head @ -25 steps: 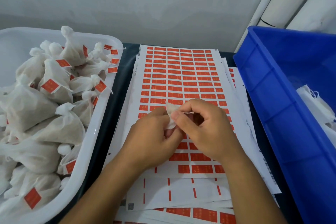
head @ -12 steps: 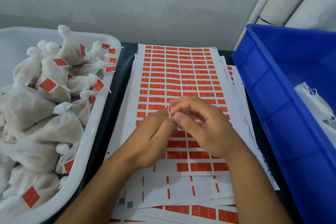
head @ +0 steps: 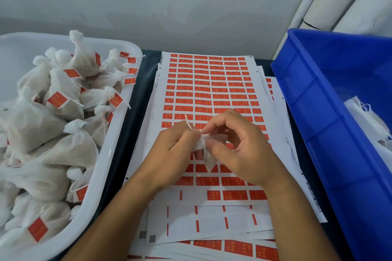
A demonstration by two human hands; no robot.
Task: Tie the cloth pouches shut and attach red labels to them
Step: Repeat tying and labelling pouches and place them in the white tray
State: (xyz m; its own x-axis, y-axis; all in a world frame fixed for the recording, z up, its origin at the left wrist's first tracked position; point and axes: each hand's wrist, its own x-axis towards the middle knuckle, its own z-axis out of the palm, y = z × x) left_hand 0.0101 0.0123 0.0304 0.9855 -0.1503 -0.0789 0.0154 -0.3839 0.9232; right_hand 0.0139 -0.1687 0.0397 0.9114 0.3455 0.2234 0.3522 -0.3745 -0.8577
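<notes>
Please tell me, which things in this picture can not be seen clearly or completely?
- Head view: the cloth pouch is mostly hidden by the left hand and the right hand; whether it is knotted cannot be told.
- The print on the red labels is too small to read.
- The white tub and the blue bin are cut off by the frame edges.
- The blue bin wall hides most of its white contents.

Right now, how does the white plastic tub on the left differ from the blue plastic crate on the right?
The white plastic tub is heaped with tied, red-labelled pouches; the blue plastic crate shows only a few unlabelled white pouches. The tub has rounded corners; the crate is square-edged. Both flank the label sheets.
</notes>
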